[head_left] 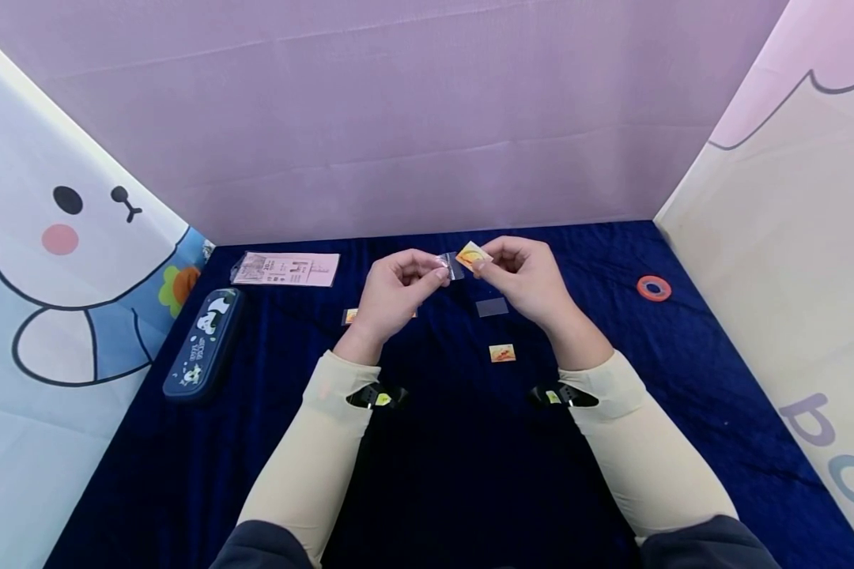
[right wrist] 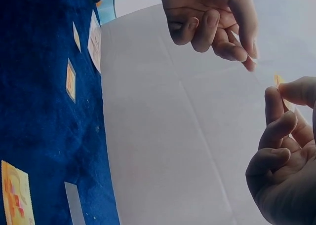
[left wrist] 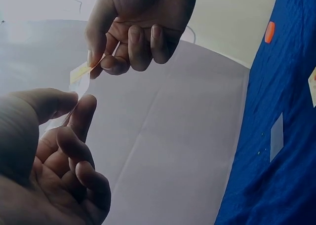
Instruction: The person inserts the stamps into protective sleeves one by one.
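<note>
My left hand (head_left: 394, 294) pinches a small clear plastic sleeve (head_left: 456, 268) between thumb and forefinger. In my right hand (head_left: 530, 278), thumb and fingertips pinch a yellow postage stamp (head_left: 471, 255) with a serrated edge. Stamp and sleeve are held up close together above the table; in the left wrist view the stamp (left wrist: 79, 73) overlaps the sleeve's end. Below the right hand, another clear sleeve (head_left: 492, 307) lies flat on the cloth. Nearer me is a second yellow stamp (head_left: 501, 353). A stamp in a sleeve (head_left: 350, 317) lies partly hidden behind the left hand.
Dark blue cloth (head_left: 434, 474) covers the table. At the back left lies a pink printed packet (head_left: 295, 269), with a dark blue panda pencil case (head_left: 202, 345) near the left edge. A red-orange tape roll (head_left: 642, 289) sits at the right. Fabric walls (head_left: 398, 158) enclose the table.
</note>
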Action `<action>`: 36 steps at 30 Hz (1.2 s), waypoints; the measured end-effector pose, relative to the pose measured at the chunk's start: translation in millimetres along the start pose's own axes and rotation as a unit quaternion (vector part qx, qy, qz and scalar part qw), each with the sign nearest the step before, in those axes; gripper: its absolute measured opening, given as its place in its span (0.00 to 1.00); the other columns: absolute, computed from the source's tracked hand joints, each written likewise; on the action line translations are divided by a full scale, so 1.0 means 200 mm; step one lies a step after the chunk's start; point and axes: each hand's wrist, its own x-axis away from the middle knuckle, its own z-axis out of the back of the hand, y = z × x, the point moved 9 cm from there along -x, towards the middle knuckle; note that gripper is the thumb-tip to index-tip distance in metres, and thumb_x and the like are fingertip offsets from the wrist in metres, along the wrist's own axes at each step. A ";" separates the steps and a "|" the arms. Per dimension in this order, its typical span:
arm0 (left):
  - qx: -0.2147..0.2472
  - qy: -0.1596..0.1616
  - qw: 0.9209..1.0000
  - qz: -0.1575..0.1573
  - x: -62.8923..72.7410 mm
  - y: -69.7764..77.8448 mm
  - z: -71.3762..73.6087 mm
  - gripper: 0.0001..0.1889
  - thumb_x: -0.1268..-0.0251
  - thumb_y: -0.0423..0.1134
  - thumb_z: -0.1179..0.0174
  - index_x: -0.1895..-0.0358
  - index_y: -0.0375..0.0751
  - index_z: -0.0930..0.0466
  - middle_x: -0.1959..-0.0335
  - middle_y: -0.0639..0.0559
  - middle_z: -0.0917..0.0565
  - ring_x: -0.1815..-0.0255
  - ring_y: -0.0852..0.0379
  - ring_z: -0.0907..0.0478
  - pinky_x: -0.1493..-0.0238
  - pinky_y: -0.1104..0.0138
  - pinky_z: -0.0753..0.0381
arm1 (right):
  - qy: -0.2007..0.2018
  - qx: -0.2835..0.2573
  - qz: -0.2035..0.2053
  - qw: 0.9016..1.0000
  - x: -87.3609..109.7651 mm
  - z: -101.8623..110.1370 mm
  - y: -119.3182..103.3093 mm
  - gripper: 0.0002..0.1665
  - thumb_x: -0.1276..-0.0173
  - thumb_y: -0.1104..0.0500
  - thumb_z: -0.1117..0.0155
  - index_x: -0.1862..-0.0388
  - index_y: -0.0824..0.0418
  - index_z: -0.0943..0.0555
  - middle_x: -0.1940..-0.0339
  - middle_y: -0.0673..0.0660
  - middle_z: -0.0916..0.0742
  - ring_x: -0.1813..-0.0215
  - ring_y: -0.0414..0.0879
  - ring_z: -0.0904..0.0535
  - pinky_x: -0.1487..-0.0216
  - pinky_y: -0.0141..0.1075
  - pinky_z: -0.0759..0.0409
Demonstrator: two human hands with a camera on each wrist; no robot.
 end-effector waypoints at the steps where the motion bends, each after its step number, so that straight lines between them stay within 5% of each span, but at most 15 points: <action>1: 0.001 -0.001 1.000 0.000 0.00 0.00 0.00 0.05 0.28 0.31 0.32 0.55 0.32 0.13 0.66 0.46 0.10 0.82 0.59 0.27 0.82 0.71 0.31 | -0.001 0.001 0.000 1.000 0.00 0.00 0.00 0.06 0.27 0.64 0.29 0.57 0.67 0.12 0.68 0.59 0.11 0.74 0.45 0.24 0.74 0.33 0.29; 6: 0.004 -0.008 1.000 -0.001 0.00 0.00 -0.01 0.05 0.26 0.34 0.34 0.55 0.35 0.13 0.66 0.47 0.10 0.84 0.45 0.31 0.85 0.69 0.31 | -0.001 0.006 0.006 1.000 0.00 0.00 0.00 0.05 0.27 0.64 0.29 0.58 0.66 0.11 0.68 0.59 0.11 0.75 0.45 0.26 0.75 0.33 0.30; 21: 0.004 -0.006 1.000 -0.002 0.00 0.00 0.01 0.06 0.25 0.34 0.34 0.55 0.33 0.14 0.65 0.46 0.10 0.79 0.56 0.24 0.80 0.69 0.28 | -0.015 0.016 -0.002 1.000 0.00 0.00 0.00 0.07 0.26 0.62 0.29 0.58 0.66 0.12 0.67 0.58 0.12 0.72 0.49 0.23 0.70 0.34 0.26; 36: 0.004 -0.008 1.000 -0.003 0.00 0.00 0.01 0.07 0.24 0.36 0.35 0.54 0.34 0.13 0.67 0.48 0.10 0.83 0.57 0.31 0.83 0.70 0.30 | -0.017 0.025 -0.007 1.000 0.00 0.00 0.01 0.06 0.27 0.63 0.29 0.58 0.65 0.12 0.68 0.58 0.12 0.73 0.46 0.24 0.71 0.34 0.26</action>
